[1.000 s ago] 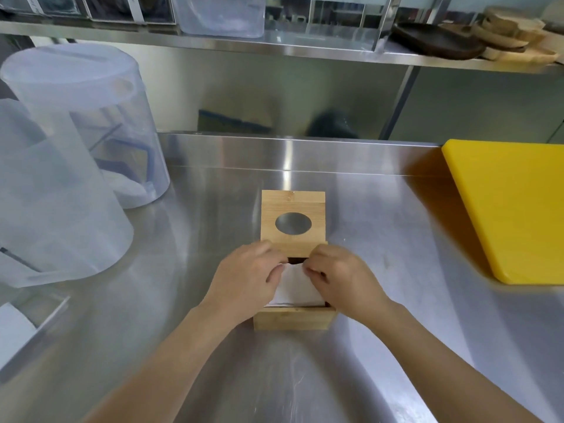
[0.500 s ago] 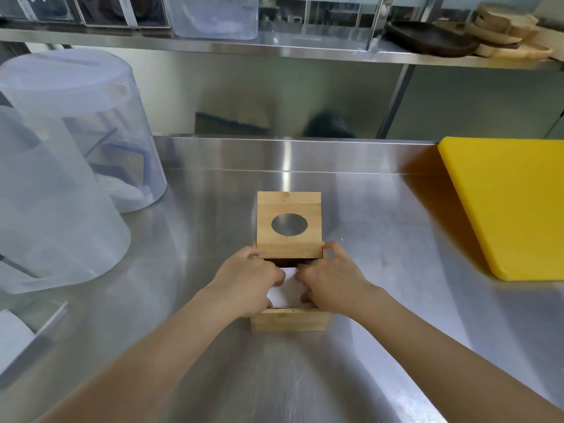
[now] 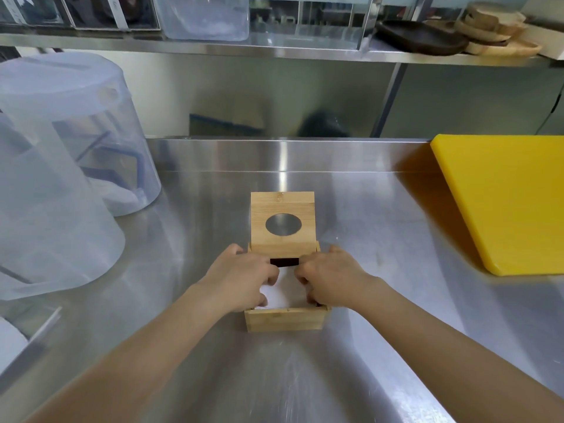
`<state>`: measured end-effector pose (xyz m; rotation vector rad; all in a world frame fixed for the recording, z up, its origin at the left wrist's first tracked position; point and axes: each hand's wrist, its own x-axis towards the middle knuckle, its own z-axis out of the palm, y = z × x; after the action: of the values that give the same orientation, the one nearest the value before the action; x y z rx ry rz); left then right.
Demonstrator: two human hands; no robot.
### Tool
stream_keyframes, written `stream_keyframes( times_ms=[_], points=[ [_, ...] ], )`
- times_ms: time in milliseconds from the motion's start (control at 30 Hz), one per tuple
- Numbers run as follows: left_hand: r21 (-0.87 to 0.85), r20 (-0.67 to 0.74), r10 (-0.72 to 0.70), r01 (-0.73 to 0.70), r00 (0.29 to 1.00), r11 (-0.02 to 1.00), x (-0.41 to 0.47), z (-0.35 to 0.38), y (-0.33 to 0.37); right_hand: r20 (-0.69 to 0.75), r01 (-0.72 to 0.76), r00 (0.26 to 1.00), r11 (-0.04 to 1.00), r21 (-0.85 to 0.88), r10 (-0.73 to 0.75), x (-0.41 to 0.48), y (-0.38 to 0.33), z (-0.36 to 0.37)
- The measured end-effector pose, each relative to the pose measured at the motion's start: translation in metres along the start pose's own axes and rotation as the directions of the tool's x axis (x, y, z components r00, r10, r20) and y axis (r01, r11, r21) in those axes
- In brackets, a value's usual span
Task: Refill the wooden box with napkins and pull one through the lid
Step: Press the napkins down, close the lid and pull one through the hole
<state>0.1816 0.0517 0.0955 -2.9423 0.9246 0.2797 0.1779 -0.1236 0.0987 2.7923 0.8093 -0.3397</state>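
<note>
Napkins (image 3: 282, 290) deeper under hands (image 3: 241, 277) now

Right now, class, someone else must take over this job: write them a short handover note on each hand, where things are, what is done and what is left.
Left hand: fingers curled into the box, pressing the napkins down.
Right hand: doing the same from the other side.
Wooden box: mid-counter, open, with the lid swung up behind, its oval hole empty.
Done: napkins are in the box.
Left: settle the stack, close the lid, pull one napkin through the hole.
</note>
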Motion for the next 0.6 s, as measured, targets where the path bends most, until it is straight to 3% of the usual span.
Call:
stream_keyframes(
  times_ms=[233,400,600],
  points=[
    [0.073,0.035,-0.001,-0.002,0.999,0.997,-0.001,-0.003,0.004,-0.017,-0.019,1.000,1.000,-0.007,0.019,-0.003,-0.005,0.002],
    [0.193,-0.048,0.052,-0.041,0.998,0.980,-0.006,-0.004,0.006,-0.191,0.110,0.974,0.993,-0.051,-0.118,-0.008,-0.005,-0.005],
    [0.160,0.068,-0.065,0.054,0.996,0.986,-0.002,-0.001,0.009,-0.047,-0.043,0.998,0.997,-0.061,0.040,-0.005,-0.005,0.003]
  ],
)
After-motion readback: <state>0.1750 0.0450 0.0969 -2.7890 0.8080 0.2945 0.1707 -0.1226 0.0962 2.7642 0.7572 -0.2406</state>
